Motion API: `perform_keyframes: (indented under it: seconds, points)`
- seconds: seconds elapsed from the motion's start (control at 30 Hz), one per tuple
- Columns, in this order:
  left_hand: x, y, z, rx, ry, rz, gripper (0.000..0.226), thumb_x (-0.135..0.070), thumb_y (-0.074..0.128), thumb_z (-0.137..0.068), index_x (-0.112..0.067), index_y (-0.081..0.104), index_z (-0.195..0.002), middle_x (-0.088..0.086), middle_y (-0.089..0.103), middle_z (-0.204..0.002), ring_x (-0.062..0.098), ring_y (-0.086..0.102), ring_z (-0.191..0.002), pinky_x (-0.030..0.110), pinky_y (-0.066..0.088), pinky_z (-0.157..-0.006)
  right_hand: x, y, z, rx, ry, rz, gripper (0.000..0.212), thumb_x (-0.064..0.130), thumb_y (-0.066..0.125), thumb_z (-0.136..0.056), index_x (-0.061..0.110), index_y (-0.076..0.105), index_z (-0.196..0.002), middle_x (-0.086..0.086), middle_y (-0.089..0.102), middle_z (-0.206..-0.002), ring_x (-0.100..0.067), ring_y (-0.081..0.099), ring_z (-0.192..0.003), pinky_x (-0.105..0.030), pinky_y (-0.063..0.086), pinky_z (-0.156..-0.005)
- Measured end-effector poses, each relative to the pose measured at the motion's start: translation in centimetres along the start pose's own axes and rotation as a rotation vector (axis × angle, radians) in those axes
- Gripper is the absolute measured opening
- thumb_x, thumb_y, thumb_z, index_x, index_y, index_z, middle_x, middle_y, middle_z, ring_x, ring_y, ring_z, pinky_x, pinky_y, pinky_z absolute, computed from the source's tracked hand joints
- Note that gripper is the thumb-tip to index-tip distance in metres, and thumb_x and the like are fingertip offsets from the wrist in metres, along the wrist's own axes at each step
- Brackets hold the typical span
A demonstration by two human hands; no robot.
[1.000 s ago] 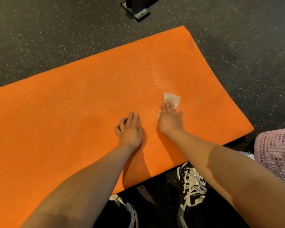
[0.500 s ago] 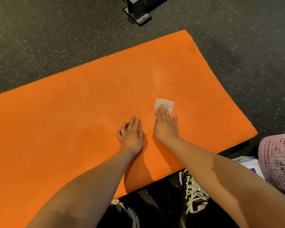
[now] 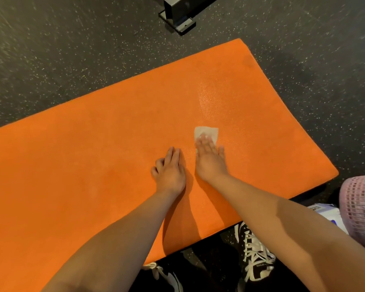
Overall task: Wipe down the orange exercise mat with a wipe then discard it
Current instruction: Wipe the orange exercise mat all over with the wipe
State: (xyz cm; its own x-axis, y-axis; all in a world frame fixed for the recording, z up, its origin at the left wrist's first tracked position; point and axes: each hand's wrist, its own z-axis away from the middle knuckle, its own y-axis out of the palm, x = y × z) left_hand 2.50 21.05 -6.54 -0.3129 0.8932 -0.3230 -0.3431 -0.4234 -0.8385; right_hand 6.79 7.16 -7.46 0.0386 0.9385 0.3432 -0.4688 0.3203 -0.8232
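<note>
Presses a white wipe [image 3: 207,131] flat onto the orange mat [image 3: 93,165] with the right hand [image 3: 210,163], fingers straight and close together, fingertips on the wipe's near part, its far edge showing beyond them. Has the wipe on the mat's right half, roughly midway between the far and near long edges. Rests the left hand [image 3: 170,171] palm down on the mat just left of the right hand, apart from it, two fingers straight, the outer ones bent under, gripping nothing. Leaves a glistening damp streak [image 3: 204,102] on the mat just beyond the wipe. Works on the mat laid flat on a dark speckled floor [image 3: 72,49]. Wears black-and-white shoes, right shoe [image 3: 255,256] and left shoe [image 3: 167,277], both just at the mat's near edge. Has a black metal base [image 3: 177,13] beyond the mat's far right corner, apart from it, a pink mesh basket [image 3: 362,211] off the mat's near right corner, and a white packet [image 3: 329,213] between mat and basket.
</note>
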Motion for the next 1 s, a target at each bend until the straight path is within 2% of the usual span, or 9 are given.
perform_keyframes:
  seconds: [0.1, 0.2, 0.4, 0.47, 0.57, 0.67, 0.77, 0.87, 1.0]
  points:
    - [-0.6, -0.2, -1.7, -0.036, -0.028, 0.008, 0.052, -0.034, 0.031, -0.105, -0.040, 0.023, -0.156, -0.015, 0.006, -0.167, 0.020, 0.021, -0.139, 0.045, 0.018, -0.111, 2.0, 0.6, 0.2, 0.121, -0.273, 0.039, 0.063, 0.023, 0.032, -0.106, 0.028, 0.005, -0.163, 0.008, -0.002, -0.170, -0.011, -0.007, -0.156, -0.050, -0.007, -0.125]
    - [-0.4, 0.2, -2.3, -0.040, -0.042, 0.015, 0.052, -0.036, 0.032, -0.105, -0.043, 0.021, -0.156, -0.018, 0.004, -0.167, 0.020, 0.013, -0.146, 0.049, 0.012, -0.115, 0.7, 0.0, -1.2, 0.136, -0.366, 0.112, 0.062, 0.024, 0.030, -0.107, 0.030, 0.003, -0.163, 0.011, -0.002, -0.169, -0.010, -0.007, -0.156, -0.053, -0.008, -0.124]
    - [0.4, 0.9, -2.3, -0.022, -0.016, 0.000, 0.054, -0.042, 0.031, -0.106, -0.044, 0.013, -0.157, -0.019, -0.002, -0.166, 0.018, 0.005, -0.148, 0.049, 0.006, -0.116, -1.8, -1.5, -3.8, -0.039, 0.009, 0.046, 0.065, 0.020, 0.034, -0.106, 0.023, 0.001, -0.163, 0.007, -0.012, -0.169, -0.014, -0.015, -0.155, -0.056, -0.007, -0.122]
    - [0.3, 0.8, -2.4, -0.026, -0.028, 0.007, 0.053, -0.041, 0.033, -0.106, -0.045, 0.016, -0.156, -0.019, 0.000, -0.166, 0.017, 0.008, -0.147, 0.047, 0.008, -0.116, 0.5, -1.2, -3.2, 0.005, -0.008, 0.015, 0.066, 0.020, 0.035, -0.106, 0.023, 0.002, -0.163, 0.006, -0.012, -0.170, -0.015, -0.014, -0.155, -0.056, -0.005, -0.124]
    - [0.0, 0.2, -2.4, -0.011, -0.028, 0.046, 0.050, -0.041, 0.030, -0.107, -0.043, 0.020, -0.156, -0.019, 0.003, -0.166, 0.015, 0.008, -0.149, 0.043, 0.006, -0.116, 2.9, -0.3, -1.6, 0.142, -0.189, 0.033, 0.058, 0.029, 0.029, -0.110, 0.025, 0.007, -0.163, 0.007, -0.008, -0.170, -0.012, -0.013, -0.155, -0.054, -0.006, -0.124]
    - [0.4, 0.0, -1.8, 0.008, 0.016, 0.073, 0.051, -0.039, 0.032, -0.107, -0.038, 0.022, -0.157, -0.015, 0.006, -0.167, 0.015, 0.004, -0.152, 0.044, 0.003, -0.117, 1.1, -0.8, -1.2, 0.174, -0.260, 0.098, 0.054, 0.034, 0.020, -0.111, 0.030, 0.005, -0.163, 0.012, -0.010, -0.169, -0.009, -0.013, -0.155, -0.053, -0.009, -0.124]
    - [0.7, 0.4, -0.3, -0.006, 0.038, 0.013, 0.051, -0.040, 0.032, -0.106, -0.036, 0.026, -0.157, -0.011, 0.009, -0.167, 0.019, 0.004, -0.152, 0.047, 0.004, -0.119, -1.8, -1.4, -0.6, 0.114, -0.095, 0.142, 0.056, 0.033, 0.016, -0.111, 0.028, -0.005, -0.162, 0.011, -0.020, -0.167, -0.010, -0.019, -0.153, -0.055, -0.010, -0.123]
    - [0.1, 0.8, 1.5, -0.030, -0.017, -0.016, 0.049, -0.043, 0.031, -0.106, -0.038, 0.029, -0.155, -0.011, 0.010, -0.167, 0.024, 0.015, -0.144, 0.047, 0.012, -0.115, -1.2, -0.8, 1.0, 0.080, 0.108, 0.040, 0.057, 0.033, 0.015, -0.110, 0.024, -0.009, -0.161, 0.008, -0.024, -0.166, -0.013, -0.023, -0.153, -0.056, -0.010, -0.122]
    - [-0.6, 0.8, 2.2, 0.003, -0.047, -0.016, 0.049, -0.041, 0.031, -0.106, -0.036, 0.029, -0.155, -0.011, 0.010, -0.167, 0.023, 0.019, -0.142, 0.047, 0.016, -0.114, 0.8, 0.6, 3.8, 0.205, -0.054, 0.072, 0.057, 0.034, 0.017, -0.111, 0.024, -0.004, -0.163, 0.006, -0.020, -0.168, -0.014, -0.021, -0.153, -0.057, -0.008, -0.123]
